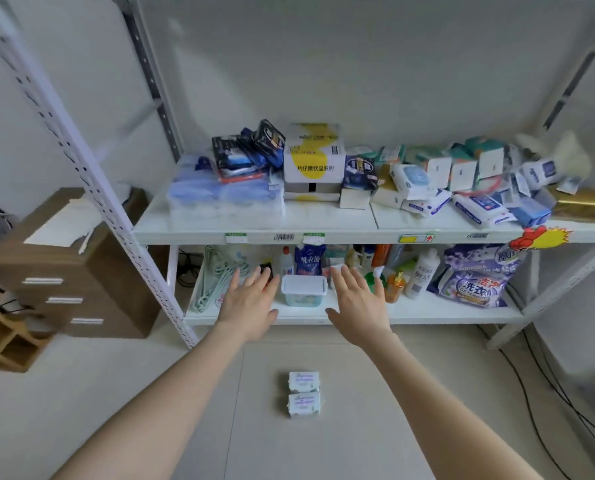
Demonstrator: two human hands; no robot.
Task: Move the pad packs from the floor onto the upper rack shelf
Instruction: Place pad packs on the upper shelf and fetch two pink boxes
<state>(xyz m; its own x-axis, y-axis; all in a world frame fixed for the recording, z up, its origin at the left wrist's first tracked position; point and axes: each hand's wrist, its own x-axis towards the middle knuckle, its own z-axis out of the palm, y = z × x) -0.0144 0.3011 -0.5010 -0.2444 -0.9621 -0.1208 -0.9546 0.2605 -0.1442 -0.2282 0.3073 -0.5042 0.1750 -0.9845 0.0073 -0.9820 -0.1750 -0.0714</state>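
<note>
Two white pad packs with purple labels lie on the pale floor, one (304, 381) just behind the other (304, 404), touching. My left hand (249, 304) and my right hand (357, 304) are stretched forward, palms down and fingers spread, holding nothing. Both hover in front of the lower rack shelf (427, 311), well beyond the packs. The upper rack shelf (324, 220) is white and crowded along its back with boxes and packets; a strip along its front edge is bare.
A lidded plastic tub (304, 289) sits on the lower shelf between my hands, with bottles and detergent bags (476, 275) beside it. A white rack post (123, 216) slants at left, a wooden drawer unit (71, 268) beyond it. Black cables (545, 382) run across the floor at right.
</note>
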